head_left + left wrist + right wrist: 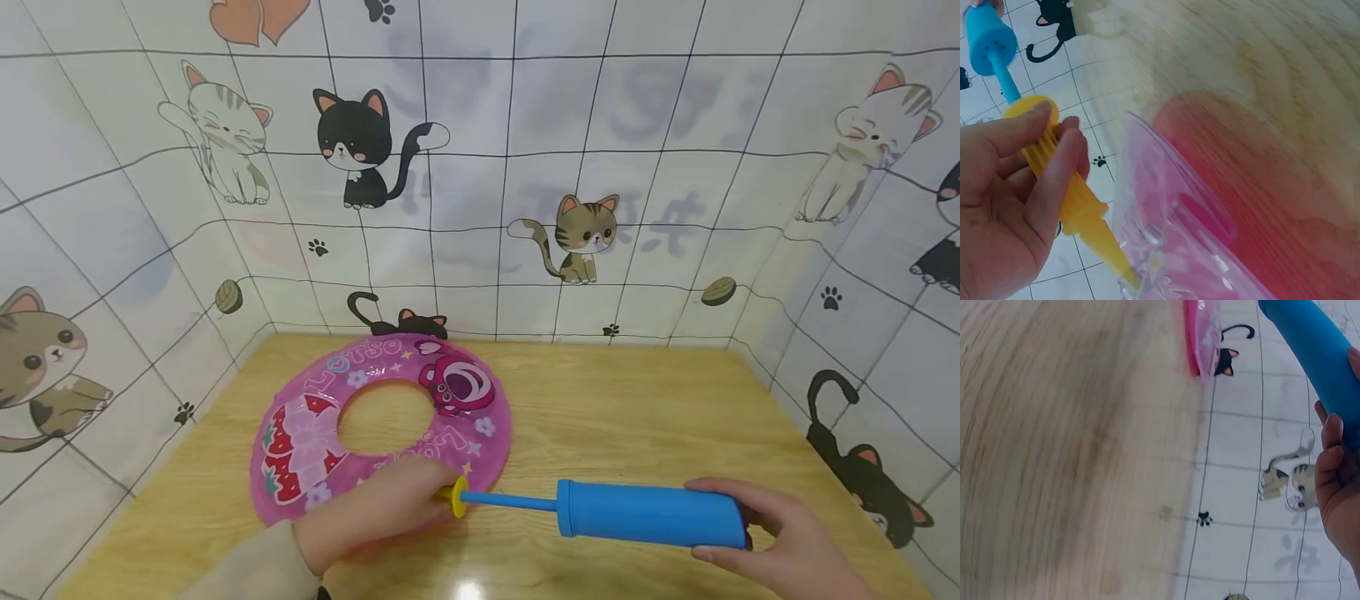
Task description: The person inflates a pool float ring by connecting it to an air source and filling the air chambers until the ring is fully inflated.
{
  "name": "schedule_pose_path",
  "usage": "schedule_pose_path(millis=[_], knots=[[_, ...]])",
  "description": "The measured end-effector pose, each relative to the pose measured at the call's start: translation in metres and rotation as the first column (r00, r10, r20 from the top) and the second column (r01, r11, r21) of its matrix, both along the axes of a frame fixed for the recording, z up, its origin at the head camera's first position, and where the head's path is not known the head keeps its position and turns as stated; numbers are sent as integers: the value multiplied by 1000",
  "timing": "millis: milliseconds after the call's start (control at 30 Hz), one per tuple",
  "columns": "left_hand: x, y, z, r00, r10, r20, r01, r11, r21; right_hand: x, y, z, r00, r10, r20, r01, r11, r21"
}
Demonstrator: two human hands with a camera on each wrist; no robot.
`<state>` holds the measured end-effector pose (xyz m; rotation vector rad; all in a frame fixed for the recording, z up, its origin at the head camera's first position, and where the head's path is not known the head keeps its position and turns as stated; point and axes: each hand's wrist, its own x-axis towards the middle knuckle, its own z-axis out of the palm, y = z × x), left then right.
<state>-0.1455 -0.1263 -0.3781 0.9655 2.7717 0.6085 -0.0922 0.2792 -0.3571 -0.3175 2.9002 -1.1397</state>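
Observation:
A blue hand pump (637,510) with a yellow handle lies level above the table's front, its thin blue rod drawn out. My left hand (408,492) grips the yellow ribbed handle (1060,169), whose tapered tip meets the clear plastic of the pink swim ring in the left wrist view. Whether the tip sits inside a valve I cannot tell. My right hand (780,533) holds the far end of the blue barrel (1322,356) with fingers and thumb round it. The pink swim ring (300,408), printed with strawberries and a bear, looks rounded and lies at the left.
The wooden table (622,408) reaches back to a white tiled-pattern wall covering (472,192) with cartoon cats. That covering also stands at the left and right sides. The ring's back edge lies close to the rear wall.

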Motion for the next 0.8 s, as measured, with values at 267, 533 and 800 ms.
schedule_pose_path(millis=[267, 533, 800], knots=[[-4, 9, -2, 993, -7, -121, 6, 1000, -10, -7, -35, -7, 997, -20, 76, 32, 985, -171], [-11, 16, -3, 998, 51, -27, -51, 998, 26, -17, -64, -11, 1000, 15, 23, -9, 964, -267], [-10, 23, -4, 998, 47, -43, -45, 997, 59, -23, -84, -17, 997, 77, 17, -69, 953, -294]])
